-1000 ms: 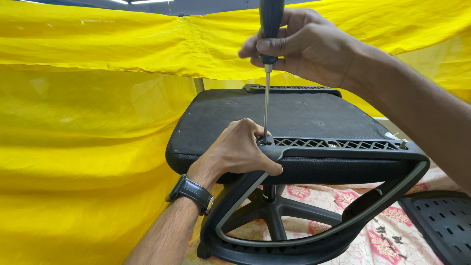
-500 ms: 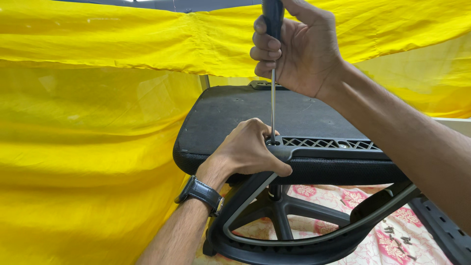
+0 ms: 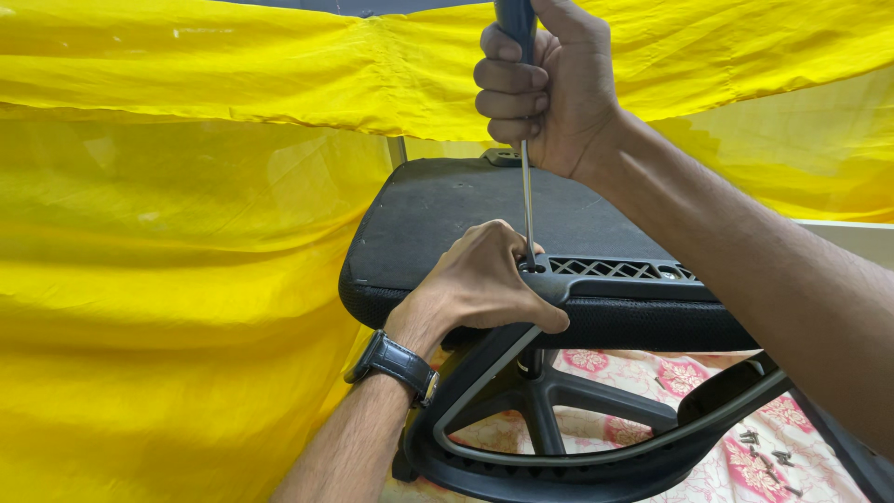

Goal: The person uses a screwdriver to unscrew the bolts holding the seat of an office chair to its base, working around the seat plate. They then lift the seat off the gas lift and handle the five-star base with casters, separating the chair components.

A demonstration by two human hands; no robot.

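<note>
My right hand [image 3: 549,88] is closed around the dark handle of a screwdriver [image 3: 526,196], held upright with its thin shaft pointing down. The tip sits at the end of a black armrest bracket [image 3: 615,272] on an upturned black chair seat [image 3: 466,219]. My left hand [image 3: 484,279], with a black wristwatch [image 3: 396,363] on its wrist, grips the curved black armrest [image 3: 577,447] at the bracket end, fingers right beside the screwdriver tip. The screw itself is hidden by my fingers.
Yellow cloth [image 3: 168,279] hangs at the left and across the back. Under the chair lies a pink flowered sheet [image 3: 689,382] with several small loose screws [image 3: 768,456] at the lower right. Another black chair part [image 3: 852,456] shows at the right edge.
The view has shifted and closed in on the chair. My right hand with the screwdriver stands more directly over the bracket end. My left hand keeps its hold on the armrest.
</note>
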